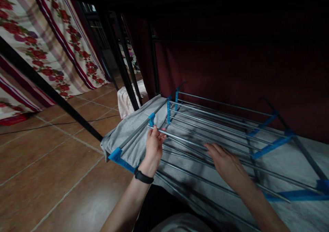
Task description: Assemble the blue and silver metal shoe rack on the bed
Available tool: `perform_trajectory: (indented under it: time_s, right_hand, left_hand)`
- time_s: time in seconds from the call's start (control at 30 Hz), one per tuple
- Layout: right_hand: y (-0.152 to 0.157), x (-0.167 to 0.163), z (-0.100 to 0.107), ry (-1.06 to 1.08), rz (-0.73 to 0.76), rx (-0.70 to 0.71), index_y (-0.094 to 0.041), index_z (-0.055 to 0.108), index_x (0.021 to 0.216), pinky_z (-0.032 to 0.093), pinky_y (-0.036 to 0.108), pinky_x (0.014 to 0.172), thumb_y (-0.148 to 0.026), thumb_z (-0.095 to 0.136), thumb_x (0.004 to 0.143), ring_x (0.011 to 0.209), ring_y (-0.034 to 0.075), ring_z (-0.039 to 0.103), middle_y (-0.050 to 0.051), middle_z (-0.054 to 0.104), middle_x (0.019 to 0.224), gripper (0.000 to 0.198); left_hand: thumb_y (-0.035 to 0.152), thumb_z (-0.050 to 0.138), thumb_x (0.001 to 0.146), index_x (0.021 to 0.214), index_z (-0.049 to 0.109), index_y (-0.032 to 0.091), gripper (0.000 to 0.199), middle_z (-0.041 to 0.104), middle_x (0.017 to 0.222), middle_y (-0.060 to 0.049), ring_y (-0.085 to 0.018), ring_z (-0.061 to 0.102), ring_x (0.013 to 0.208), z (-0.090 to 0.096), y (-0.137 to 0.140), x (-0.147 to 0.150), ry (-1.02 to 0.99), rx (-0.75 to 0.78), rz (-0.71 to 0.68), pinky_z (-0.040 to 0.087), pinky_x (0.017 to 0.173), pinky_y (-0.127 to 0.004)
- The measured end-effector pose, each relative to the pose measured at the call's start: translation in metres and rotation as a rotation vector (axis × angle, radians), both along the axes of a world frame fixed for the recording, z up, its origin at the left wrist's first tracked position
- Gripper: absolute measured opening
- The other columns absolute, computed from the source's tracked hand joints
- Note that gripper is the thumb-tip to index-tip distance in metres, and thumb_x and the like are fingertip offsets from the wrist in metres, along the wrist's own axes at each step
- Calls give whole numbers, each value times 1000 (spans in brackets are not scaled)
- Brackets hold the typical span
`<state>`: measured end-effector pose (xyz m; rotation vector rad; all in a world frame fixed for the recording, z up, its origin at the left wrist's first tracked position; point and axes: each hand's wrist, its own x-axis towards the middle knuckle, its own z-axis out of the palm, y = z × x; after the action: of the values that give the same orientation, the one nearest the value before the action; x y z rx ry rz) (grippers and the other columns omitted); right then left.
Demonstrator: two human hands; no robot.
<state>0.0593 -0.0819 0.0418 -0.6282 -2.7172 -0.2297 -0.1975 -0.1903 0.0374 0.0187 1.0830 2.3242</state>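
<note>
A drying rack with grey metal rods and blue plastic joints lies on a grey blanket (pixel 138 132). My left hand (pixel 155 141), a black band on its wrist, is closed around the left end of a loose-looking metal rod (pixel 185 140). That end lies close to a blue clip (pixel 151 118) on the rack's side bar (pixel 136 133). My right hand (pixel 224 158) lies over the same rod farther along, its fingers stretched out, and it hides part of the rod. Its thumb cannot be seen. The rod's right end (pixel 285 199) shows near a blue end piece (pixel 303 195).
Black metal posts (pixel 120 60) and a slanting bar (pixel 51 91) frame the low space, with a dark red surface (pixel 218 64) behind. Floral curtains (pixel 51 43) hang at the left. A striped cloth (pixel 125 101) and a thin cable (pixel 61 123) lie by the tiled floor (pixel 64 163).
</note>
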Motion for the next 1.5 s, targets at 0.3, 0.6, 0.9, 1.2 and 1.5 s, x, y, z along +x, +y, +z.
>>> perform_trajectory:
  time_s: [0.3, 0.6, 0.9, 1.2, 1.5]
  right_hand:
    - [-8, -16, 12, -48, 9, -17, -19, 54, 130, 53, 35, 82, -14, 43, 99, 95, 20, 68, 8, 68, 117, 34]
    - [-26, -104, 31, -98, 209, -161, -16, 48, 140, 50, 34, 91, -15, 35, 100, 108, 22, 64, 13, 63, 126, 41]
    - [-30, -192, 49, -146, 281, -483, -18, 53, 135, 50, 34, 91, -20, 31, 100, 109, 22, 64, 12, 63, 126, 41]
    - [-20, -211, 48, -244, 343, -590, -27, 37, 153, 49, 34, 93, -38, 36, 102, 115, 24, 65, 9, 69, 126, 53]
    - [-22, -241, 56, -251, 397, -646, -13, 54, 128, 48, 29, 88, -17, 42, 94, 113, 24, 64, 15, 67, 125, 36]
  left_hand:
    - [19, 71, 83, 94, 59, 17, 16, 72, 81, -4, -12, 68, 70, -2, 1, -12, 81, -2, 38, 50, 64, -20]
    - [18, 69, 85, 94, 59, 16, 13, 70, 79, -4, -12, 67, 72, -5, 2, -11, 110, -12, 43, 50, 66, -20]
    - [27, 73, 83, 87, 65, 16, 15, 67, 79, -1, -12, 63, 72, -12, 3, -13, 210, -75, 58, 48, 67, -19]
    - [5, 75, 75, 100, 75, 17, 27, 73, 96, -7, -20, 66, 87, 2, -44, 9, 478, -329, -69, 50, 70, -20]
    - [10, 77, 70, 88, 76, 22, 21, 73, 100, -6, -29, 65, 109, 106, -101, -28, 909, -554, 31, 50, 100, -34]
